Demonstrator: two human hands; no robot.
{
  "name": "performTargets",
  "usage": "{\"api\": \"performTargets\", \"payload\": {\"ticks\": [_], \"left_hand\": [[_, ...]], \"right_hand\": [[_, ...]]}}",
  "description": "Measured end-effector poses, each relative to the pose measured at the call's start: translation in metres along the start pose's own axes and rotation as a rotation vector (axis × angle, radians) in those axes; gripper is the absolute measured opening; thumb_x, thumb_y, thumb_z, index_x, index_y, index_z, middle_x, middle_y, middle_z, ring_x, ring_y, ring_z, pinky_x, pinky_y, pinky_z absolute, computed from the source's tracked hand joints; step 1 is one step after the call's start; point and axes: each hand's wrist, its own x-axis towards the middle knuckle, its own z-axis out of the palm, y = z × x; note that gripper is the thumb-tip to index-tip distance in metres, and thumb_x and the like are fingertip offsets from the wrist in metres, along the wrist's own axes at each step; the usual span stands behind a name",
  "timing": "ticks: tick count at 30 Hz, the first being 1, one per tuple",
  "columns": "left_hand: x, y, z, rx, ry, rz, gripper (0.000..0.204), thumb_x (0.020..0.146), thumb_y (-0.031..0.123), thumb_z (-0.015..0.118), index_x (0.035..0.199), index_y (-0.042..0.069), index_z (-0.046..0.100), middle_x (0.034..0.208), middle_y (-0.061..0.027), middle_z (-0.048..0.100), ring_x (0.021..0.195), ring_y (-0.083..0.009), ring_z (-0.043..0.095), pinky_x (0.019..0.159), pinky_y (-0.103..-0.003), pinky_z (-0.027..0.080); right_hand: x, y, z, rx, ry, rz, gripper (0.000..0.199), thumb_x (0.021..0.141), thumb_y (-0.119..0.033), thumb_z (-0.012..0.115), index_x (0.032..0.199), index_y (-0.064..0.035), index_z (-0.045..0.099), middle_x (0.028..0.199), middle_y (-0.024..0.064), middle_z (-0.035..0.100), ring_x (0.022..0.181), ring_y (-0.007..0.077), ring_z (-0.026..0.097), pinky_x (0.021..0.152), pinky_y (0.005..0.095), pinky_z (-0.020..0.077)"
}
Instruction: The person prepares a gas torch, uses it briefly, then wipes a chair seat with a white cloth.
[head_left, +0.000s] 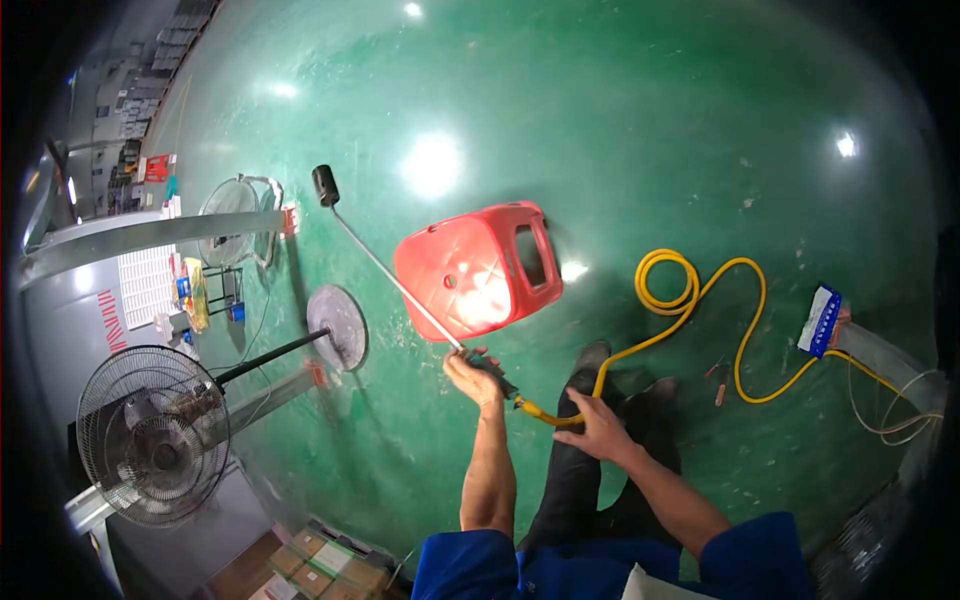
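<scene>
My left hand (474, 378) is closed around the dark handle of a gas torch (390, 275). The torch's thin metal tube slants up and left over a red plastic stool (455, 265). At the tube's far end is a black cylindrical burner head (325, 186). A yellow hose (752, 310) runs from the back of the handle. My right hand (600, 430) is at the hose's bend, just right of the handle, with thumb and fingers apart. Whether it touches the hose is hard to tell. The stool lies on its side on the floor ahead of my feet.
A black standing fan (155, 437) with a round grey base (338, 328) is at left, another fan (228, 222) behind it. The hose coils on the green floor (640, 130) and reaches a metal post (880, 365) at right. Cardboard boxes (330, 570) sit at lower left.
</scene>
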Motion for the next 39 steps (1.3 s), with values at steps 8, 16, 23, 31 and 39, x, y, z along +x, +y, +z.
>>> {"api": "performTargets", "payload": {"ticks": [8, 16, 23, 31, 39], "left_hand": [[0.005, -0.005, 0.007, -0.034, -0.139, 0.028, 0.042, 0.1, 0.044, 0.032, 0.113, 0.005, 0.043, 0.086, -0.0193, 0.063, 0.052, -0.0233, 0.059, 0.041, -0.032, 0.05], [0.066, 0.031, -0.019, 0.847, -0.817, -0.064, 0.056, 0.098, 0.05, 0.039, 0.102, -0.001, 0.06, 0.083, -0.011, 0.064, 0.059, -0.0135, 0.059, 0.047, -0.028, 0.051], [0.11, 0.012, -0.01, 0.678, -0.742, -0.32, 0.061, 0.094, 0.056, 0.048, 0.106, -0.002, 0.06, 0.08, -0.0097, 0.063, 0.055, -0.0127, 0.057, 0.047, -0.027, 0.05], [0.123, -0.004, 0.002, 0.73, -0.752, -0.244, 0.038, 0.091, 0.034, 0.062, 0.092, -0.005, 0.066, 0.073, -0.0082, 0.064, 0.053, -0.0129, 0.058, 0.048, -0.027, 0.051], [0.106, 0.009, 0.02, 0.948, -0.651, 0.032, 0.032, 0.087, 0.026, 0.067, 0.085, -0.007, 0.068, 0.059, -0.008, 0.062, 0.05, -0.0118, 0.06, 0.049, -0.028, 0.049]], "right_hand": [[0.077, -0.006, 0.079, 0.079, 0.043, -0.01, 0.029, 0.083, -0.018, 0.063, 0.1, 0.0, 0.048, 0.073, 0.0264, 0.06, 0.074, 0.0461, 0.06, 0.062, 0.0521, 0.0468], [0.1, 0.036, 0.084, 0.048, 0.205, -0.037, 0.023, 0.082, -0.016, 0.061, 0.09, -0.0009, 0.047, 0.07, 0.0254, 0.059, 0.072, 0.047, 0.059, 0.062, 0.0531, 0.0458], [0.128, 0.05, 0.108, 0.154, 0.218, -0.042, 0.02, 0.082, -0.016, 0.06, 0.086, -0.001, 0.047, 0.065, 0.0255, 0.054, 0.069, 0.0474, 0.056, 0.058, 0.0522, 0.0425], [0.143, 0.065, 0.12, 0.086, 0.064, 0.113, 0.028, 0.088, -0.023, 0.059, 0.095, 0.0004, 0.045, 0.073, 0.0271, 0.06, 0.076, 0.0484, 0.058, 0.066, 0.0545, 0.0423], [0.145, 0.045, 0.112, 0.104, -0.07, 0.224, 0.033, 0.087, -0.025, 0.06, 0.104, 0.002, 0.049, 0.084, 0.0239, 0.065, 0.084, 0.0442, 0.062, 0.074, 0.0522, 0.0467]]}}
